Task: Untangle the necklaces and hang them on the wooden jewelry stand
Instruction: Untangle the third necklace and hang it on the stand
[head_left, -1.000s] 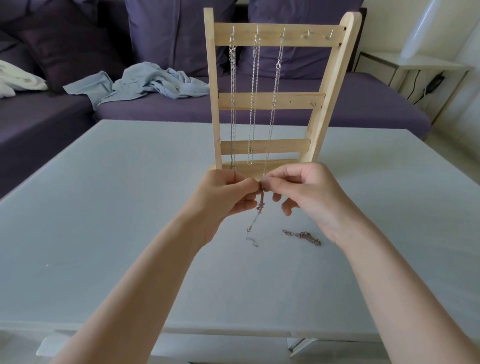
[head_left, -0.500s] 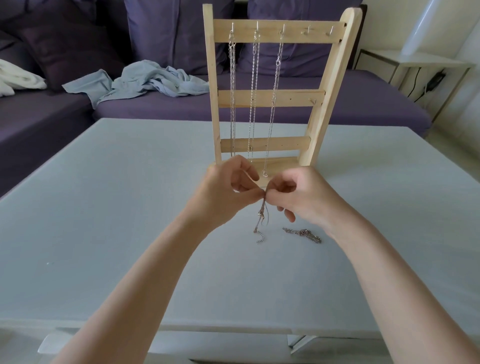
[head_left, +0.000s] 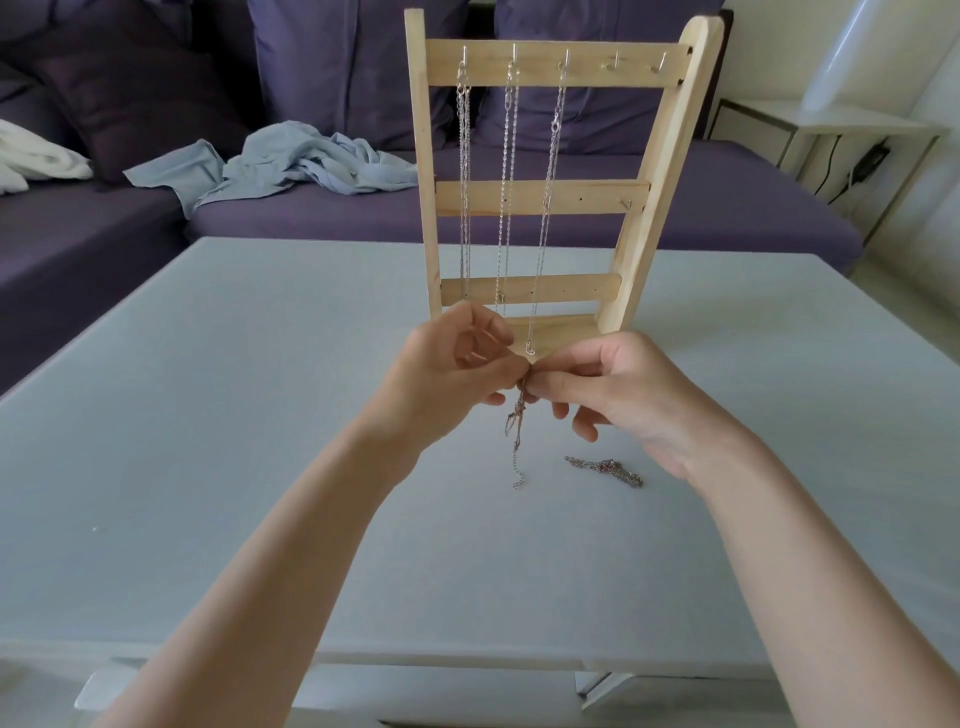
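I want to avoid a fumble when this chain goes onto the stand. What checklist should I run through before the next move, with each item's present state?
1. Both hands grip the chain: the left hand and right hand pinch the knotted rose-coloured chain together. Ok.
2. Chain untangled: strands look bunched below the pinch. Not ok.
3. Clasp end free: it trails down to the pale grey table. Ok.
4. Free hook: the fourth hook and fifth hook on the tall wooden jewelry stand are bare. Ok.
5. Second bunched chain lies clear of the hands. Ok.
6. Stand stable: cannot tell.
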